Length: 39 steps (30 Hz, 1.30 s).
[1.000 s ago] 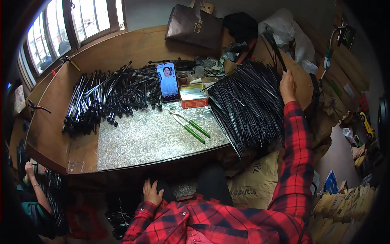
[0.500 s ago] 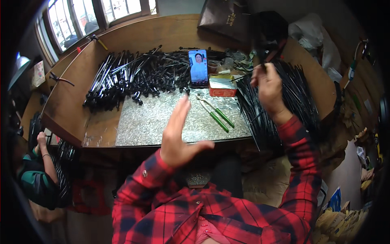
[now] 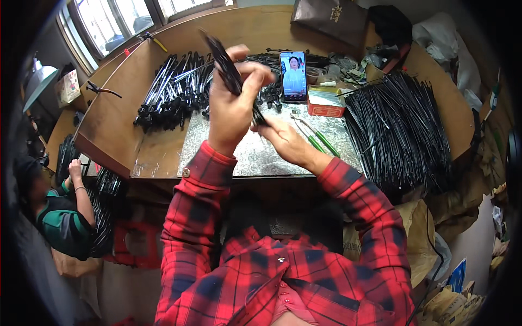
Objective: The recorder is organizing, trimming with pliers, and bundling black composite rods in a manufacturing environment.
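My left hand point(image 3: 231, 111) is raised over the near middle of the bench, its fingers wrapped round a bundle of thin black rods point(image 3: 224, 62). The bundle slants from upper left down to lower right. At its lower end my right hand point(image 3: 291, 142) has its fingers closed on the rods; the fingertips are partly hidden. Beneath the hands lies a speckled grey work board point(image 3: 201, 149). Green-handled pliers point(image 3: 323, 142) rest on it, just beyond my right hand.
A large pile of black rods point(image 3: 399, 130) lies on the right. Far left is a heap of rod assemblies point(image 3: 168, 92) with black ends. A phone point(image 3: 293, 76) stands beside a red tin point(image 3: 325, 108). A wooden rim point(image 3: 111, 133) borders the bench. Another person point(image 3: 65, 228) works at left.
My right hand has come from above the right-hand pile to the middle, bringing the rods. My left hand was open and empty and is now closed round them. The view has shifted somewhat.
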Each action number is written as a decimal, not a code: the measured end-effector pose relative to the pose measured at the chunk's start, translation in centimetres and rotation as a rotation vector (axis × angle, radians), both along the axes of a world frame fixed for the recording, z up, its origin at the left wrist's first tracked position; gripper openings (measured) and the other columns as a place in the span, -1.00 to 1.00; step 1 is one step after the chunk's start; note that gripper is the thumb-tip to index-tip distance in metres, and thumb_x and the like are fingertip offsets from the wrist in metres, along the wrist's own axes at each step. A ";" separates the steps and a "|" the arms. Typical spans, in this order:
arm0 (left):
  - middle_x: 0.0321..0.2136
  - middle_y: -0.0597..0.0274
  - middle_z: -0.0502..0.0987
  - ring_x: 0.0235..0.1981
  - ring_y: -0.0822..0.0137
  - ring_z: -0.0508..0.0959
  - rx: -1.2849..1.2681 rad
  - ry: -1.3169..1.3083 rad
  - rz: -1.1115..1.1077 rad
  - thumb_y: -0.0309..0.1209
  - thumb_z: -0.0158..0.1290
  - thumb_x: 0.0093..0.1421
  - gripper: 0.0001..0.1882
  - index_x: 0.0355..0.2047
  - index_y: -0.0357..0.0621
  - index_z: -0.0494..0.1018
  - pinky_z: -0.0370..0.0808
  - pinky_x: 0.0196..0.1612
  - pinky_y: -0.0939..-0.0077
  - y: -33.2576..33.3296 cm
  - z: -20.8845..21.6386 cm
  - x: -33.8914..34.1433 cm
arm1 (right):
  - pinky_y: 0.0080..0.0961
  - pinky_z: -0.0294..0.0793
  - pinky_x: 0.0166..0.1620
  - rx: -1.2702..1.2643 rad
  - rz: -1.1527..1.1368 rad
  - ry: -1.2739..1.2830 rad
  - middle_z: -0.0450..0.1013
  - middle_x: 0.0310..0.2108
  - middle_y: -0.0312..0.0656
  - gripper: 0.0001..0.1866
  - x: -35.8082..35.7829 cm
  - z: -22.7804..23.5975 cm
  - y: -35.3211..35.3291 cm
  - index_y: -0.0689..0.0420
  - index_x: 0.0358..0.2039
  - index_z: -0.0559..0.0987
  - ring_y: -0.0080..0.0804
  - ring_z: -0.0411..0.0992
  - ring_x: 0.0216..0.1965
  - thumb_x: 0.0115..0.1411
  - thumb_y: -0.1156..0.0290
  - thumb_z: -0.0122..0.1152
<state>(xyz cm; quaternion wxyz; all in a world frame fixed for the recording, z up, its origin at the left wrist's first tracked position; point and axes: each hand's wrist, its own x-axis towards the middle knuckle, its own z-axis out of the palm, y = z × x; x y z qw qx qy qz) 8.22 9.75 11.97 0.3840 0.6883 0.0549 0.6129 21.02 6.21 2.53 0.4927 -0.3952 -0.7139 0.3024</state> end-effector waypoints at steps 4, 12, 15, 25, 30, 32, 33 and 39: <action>-0.45 0.24 0.48 -0.38 0.36 0.57 -0.304 0.078 -0.131 -0.37 -0.07 0.33 -0.78 -0.11 -0.26 0.35 0.55 -0.25 0.48 -0.3 -2.7 -0.8 | -0.27 0.26 0.09 0.166 -0.078 -0.239 0.23 -0.03 0.10 -0.47 0.6 -5.3 -0.7 0.26 0.05 0.30 0.01 0.25 0.04 0.08 0.36 0.16; -0.42 0.17 0.52 -0.37 0.30 0.59 -0.368 -0.188 0.057 -0.41 -0.04 0.30 -0.72 -0.02 -0.23 0.26 0.57 -0.20 0.38 -0.3 -2.4 -0.5 | -0.29 0.39 -0.07 -0.182 -0.044 -0.199 0.46 -0.23 0.04 -0.62 1.0 -7.6 -0.7 0.22 0.02 0.30 -0.06 0.45 -0.14 0.25 0.33 0.08; -0.47 0.19 0.50 -0.44 0.30 0.58 -0.415 -0.184 -0.058 -0.39 -0.06 0.31 -0.84 -0.15 -0.18 0.31 0.58 -0.26 0.37 1.6 -3.9 -2.2 | -0.35 0.43 -0.18 -0.101 -0.065 -0.204 0.49 -0.34 -0.04 -0.70 1.2 -7.3 -1.3 0.19 0.00 0.32 -0.14 0.49 -0.27 0.27 0.40 0.00; 0.02 0.01 0.28 0.12 0.05 0.29 -1.004 -0.478 -0.195 -0.06 0.06 0.22 -0.36 0.09 -0.26 0.14 0.22 0.18 0.03 5.3 -9.0 -8.3 | -0.72 0.22 -0.66 -0.460 0.065 0.098 0.40 -0.63 -0.34 -0.60 2.5 -1.0 -6.7 0.18 0.11 0.24 -0.69 0.25 -0.74 0.30 0.37 0.00; 0.27 -0.17 -0.03 0.32 -0.08 -0.03 -0.987 -0.512 -0.449 0.13 -0.02 0.18 -0.15 0.24 -0.23 0.02 -0.02 0.28 -0.12 4.0 -11.4 -7.8 | -0.74 0.07 -0.76 -0.741 0.056 0.320 0.31 -0.72 -0.40 -0.78 3.0 -0.6 -7.0 0.11 -0.19 0.32 -0.74 0.17 -0.80 0.31 0.25 0.03; 0.29 -0.15 -0.09 0.34 -0.06 -0.08 -1.060 -0.531 -0.313 0.18 0.00 0.14 -0.03 0.29 -0.21 -0.13 -0.07 0.29 -0.09 3.7 -12.0 -7.8 | -0.76 0.04 -0.76 -0.597 0.003 0.268 0.28 -0.75 -0.43 -0.79 2.8 -0.7 -7.1 0.10 -0.21 0.32 -0.74 0.14 -0.81 0.32 0.24 0.01; 0.31 -0.13 -0.15 0.35 -0.04 -0.13 -1.131 -0.548 -0.177 0.23 0.01 0.10 0.09 0.33 -0.19 -0.28 -0.12 0.30 -0.06 3.6 -12.2 -7.9 | -0.77 0.02 -0.76 -0.570 0.019 0.307 0.25 -0.77 -0.44 -0.77 2.7 -0.7 -7.3 0.09 -0.20 0.32 -0.74 0.11 -0.82 0.34 0.20 -0.02; 0.24 -0.01 0.04 0.29 0.15 0.02 -0.854 -0.367 0.204 0.06 0.01 0.19 -0.10 0.29 -0.19 -0.18 -0.02 0.27 0.12 1.8 -13.2 -8.3 | -0.74 0.05 -0.72 -0.605 -0.047 0.401 0.25 -0.77 -0.42 -0.74 4.1 0.5 -9.6 0.17 -0.26 0.43 -0.74 0.10 -0.80 0.33 0.21 0.00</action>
